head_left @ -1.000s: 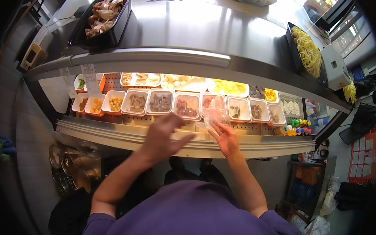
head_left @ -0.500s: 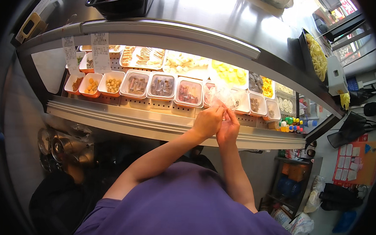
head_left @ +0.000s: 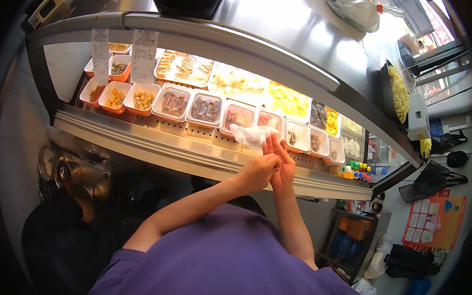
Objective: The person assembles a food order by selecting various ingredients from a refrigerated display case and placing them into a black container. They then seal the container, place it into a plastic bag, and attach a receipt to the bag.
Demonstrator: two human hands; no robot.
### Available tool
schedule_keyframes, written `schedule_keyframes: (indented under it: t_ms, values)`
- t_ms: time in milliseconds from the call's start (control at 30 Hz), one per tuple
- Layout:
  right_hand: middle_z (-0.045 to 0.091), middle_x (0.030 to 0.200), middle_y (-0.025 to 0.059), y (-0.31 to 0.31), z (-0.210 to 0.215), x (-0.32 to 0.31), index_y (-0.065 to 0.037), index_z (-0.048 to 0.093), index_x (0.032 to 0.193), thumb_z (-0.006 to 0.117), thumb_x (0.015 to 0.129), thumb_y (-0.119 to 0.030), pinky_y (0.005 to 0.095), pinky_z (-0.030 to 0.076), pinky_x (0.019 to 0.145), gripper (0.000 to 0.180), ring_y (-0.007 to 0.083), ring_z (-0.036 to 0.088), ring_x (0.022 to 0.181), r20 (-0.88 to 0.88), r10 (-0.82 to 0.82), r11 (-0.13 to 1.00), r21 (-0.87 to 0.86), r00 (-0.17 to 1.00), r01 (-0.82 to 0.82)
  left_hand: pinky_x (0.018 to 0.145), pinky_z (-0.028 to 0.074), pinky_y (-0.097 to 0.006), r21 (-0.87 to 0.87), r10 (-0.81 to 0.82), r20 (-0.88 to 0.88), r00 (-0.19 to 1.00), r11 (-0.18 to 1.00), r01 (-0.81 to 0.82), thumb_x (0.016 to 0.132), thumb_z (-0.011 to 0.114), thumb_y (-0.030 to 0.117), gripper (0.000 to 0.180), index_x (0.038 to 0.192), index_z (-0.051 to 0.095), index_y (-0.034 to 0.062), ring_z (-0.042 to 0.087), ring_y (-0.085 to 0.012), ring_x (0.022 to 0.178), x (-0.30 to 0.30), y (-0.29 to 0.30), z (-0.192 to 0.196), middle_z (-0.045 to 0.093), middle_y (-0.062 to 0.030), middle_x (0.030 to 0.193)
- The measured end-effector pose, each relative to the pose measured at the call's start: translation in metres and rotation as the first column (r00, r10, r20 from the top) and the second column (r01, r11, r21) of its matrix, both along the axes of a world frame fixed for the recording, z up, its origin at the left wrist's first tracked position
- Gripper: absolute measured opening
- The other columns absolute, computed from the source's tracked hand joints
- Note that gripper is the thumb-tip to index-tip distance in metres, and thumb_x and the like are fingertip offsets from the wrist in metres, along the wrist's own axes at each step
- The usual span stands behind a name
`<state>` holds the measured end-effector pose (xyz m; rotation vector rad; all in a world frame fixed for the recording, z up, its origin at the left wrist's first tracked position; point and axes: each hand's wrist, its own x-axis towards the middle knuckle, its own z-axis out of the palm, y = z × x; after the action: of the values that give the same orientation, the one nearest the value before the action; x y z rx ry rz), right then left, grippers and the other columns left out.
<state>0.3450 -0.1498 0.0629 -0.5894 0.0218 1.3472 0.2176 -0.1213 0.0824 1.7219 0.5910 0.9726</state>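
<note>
In front of the display case, my two hands are pressed close together. My left hand (head_left: pixel 259 173) is closed, its fingertips pinched against the palm side of my right hand (head_left: pixel 282 165). The right fingers are stretched upward, held side by side. A crumpled piece of thin, clear plastic (head_left: pixel 249 136), like a bag or disposable glove, stretches out leftward behind the fingertips. Where it runs between the hands is hidden. Just beyond it, a lidded tub of reddish food (head_left: pixel 238 117) and another pinkish tub (head_left: pixel 270 120) stand in the front row.
Front-row tubs hold brown balls (head_left: pixel 142 100) and dark pieces (head_left: pixel 205 108); behind lie trays of yellow slices (head_left: pixel 287 100) and skewers (head_left: pixel 187 69). The case's metal front ledge (head_left: pixel 203 156) runs before me. Above are a black tub of meat (head_left: pixel 188 2) and a tied white bag (head_left: pixel 353 10).
My hands have drawn down slightly, toward me. The clear plastic has swung to the left, and my right fingers have straightened. The view has shifted and tilted a little.
</note>
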Motion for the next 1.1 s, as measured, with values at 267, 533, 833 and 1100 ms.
schedule_keyframes:
  t_ms: [267, 533, 833, 1100]
  values:
    - [0.056, 0.128, 0.022, 0.034, -0.065, -0.009, 0.001, 0.049, 0.126, 0.055, 0.097, -0.052, 0.0521, 0.047, 0.103, 0.06, 0.0353, 0.057, 0.118, 0.181, 0.242, 0.83, -0.547, 0.953, -0.106, 0.083, 0.049, -0.043, 0.213, 0.525, -0.157, 0.836, 0.845, -0.491, 0.081, 0.073, 0.016, 0.036, 0.113, 0.061, 0.0053, 0.06, -0.0356, 0.104, -0.04, 0.025, -0.041, 0.06, -0.0201, 0.119]
    - [0.051, 0.129, 0.0221, 0.047, -0.086, -0.031, 0.004, 0.046, 0.131, 0.058, 0.098, -0.044, 0.049, 0.047, 0.104, 0.06, 0.0348, 0.055, 0.119, 0.228, 0.29, 0.799, -0.593, 0.929, -0.104, 0.104, 0.044, -0.046, -0.288, 0.044, -0.494, 0.869, 0.934, -0.211, 0.061, 0.087, 0.025, 0.083, 0.133, 0.049, 0.0071, 0.051, -0.0392, 0.117, -0.05, 0.108, -0.148, 0.049, -0.0206, 0.132]
    - [0.062, 0.124, 0.0119, 0.034, -0.088, -0.033, -0.002, 0.059, 0.121, 0.051, 0.102, -0.033, 0.0394, 0.041, 0.1, 0.038, 0.0225, 0.057, 0.118, 0.443, 0.235, 0.883, -0.469, 0.865, 0.0, 0.085, 0.05, -0.046, 0.297, 0.33, -0.474, 0.816, 0.933, -0.204, 0.08, 0.066, 0.01, 0.028, 0.107, 0.064, 0.0037, 0.059, -0.037, 0.104, -0.029, 0.059, -0.104, 0.061, -0.0175, 0.107]
    - [0.063, 0.117, 0.0202, 0.009, -0.087, -0.011, 0.002, 0.057, 0.118, 0.045, 0.101, -0.015, 0.0371, 0.052, 0.099, 0.027, 0.0269, 0.063, 0.108, 0.715, 0.157, 0.963, -0.264, 0.682, 0.055, 0.069, 0.05, -0.044, 0.129, 0.306, -0.159, 0.939, 0.949, -0.287, 0.09, 0.06, 0.006, 0.007, 0.09, 0.064, 0.0006, 0.063, -0.038, 0.079, 0.011, 0.038, -0.045, 0.064, -0.018, 0.085]
